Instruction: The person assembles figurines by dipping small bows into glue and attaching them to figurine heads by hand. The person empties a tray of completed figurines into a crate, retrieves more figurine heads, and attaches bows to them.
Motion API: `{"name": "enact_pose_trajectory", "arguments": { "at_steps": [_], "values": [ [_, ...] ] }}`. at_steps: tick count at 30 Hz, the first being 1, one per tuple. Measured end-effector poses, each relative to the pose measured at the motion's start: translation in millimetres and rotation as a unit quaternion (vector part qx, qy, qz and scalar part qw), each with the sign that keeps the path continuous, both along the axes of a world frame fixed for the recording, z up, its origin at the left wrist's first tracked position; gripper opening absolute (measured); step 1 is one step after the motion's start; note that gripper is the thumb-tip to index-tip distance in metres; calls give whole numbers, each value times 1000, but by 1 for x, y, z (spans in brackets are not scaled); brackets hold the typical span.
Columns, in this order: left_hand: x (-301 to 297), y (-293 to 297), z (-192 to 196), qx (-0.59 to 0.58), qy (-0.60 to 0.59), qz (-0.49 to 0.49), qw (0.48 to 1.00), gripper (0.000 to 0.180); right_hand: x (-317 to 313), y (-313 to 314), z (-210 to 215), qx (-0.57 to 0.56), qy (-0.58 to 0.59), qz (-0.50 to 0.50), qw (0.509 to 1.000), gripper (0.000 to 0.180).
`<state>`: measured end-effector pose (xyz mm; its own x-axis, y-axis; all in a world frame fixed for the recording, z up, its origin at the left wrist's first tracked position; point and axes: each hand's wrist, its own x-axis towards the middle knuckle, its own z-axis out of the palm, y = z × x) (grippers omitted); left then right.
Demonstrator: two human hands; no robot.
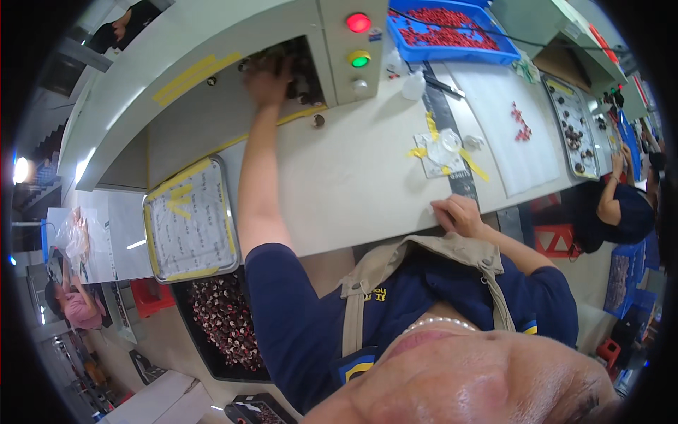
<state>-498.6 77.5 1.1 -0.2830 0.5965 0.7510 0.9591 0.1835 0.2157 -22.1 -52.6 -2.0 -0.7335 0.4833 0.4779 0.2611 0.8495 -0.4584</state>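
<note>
White bench [353,177] runs beneath us. We note our left hand [267,81] reaching into the machine opening [300,63], fingers spread over small dark parts [305,90]; whether it grips any, we cannot tell. Our right hand [458,214] rests loosely curled, holding nothing, on the bench edge beside the ruler [452,152].

A white printed sheet [192,220], edged and crossed with yellow tape, lies in a metal tray [150,244] at nine o'clock on the pale workbench [353,177]. A small blue-and-white label [375,33] sits at twelve o'clock beside the red lamp [358,22]. A white cardboard box [152,401] stands at seven o'clock.
</note>
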Motion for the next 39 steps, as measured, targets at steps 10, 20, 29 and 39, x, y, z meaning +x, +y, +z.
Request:
{"name": "enact_pose_trajectory", "arguments": {
  "at_steps": [10, 20, 29, 39],
  "values": [
    [50, -10, -15, -154, -216, -65, 962, 39, 22, -1, 3, -107, -5, 6, 994, 9],
    [137, -66, -5, -127, -317, -155, 927, 30, -68, 4, 9, -21, -13, -37, 999, 75],
    [227, -104, -21, -70, -275, -204, 937, 17, -91, 54, -17, -42, 61, -36, 997, 84],
    [260, -115, -24, -28, -338, -126, 932, 39, -62, 61, -13, -62, 20, -36, 997, 76]
  ]
}}
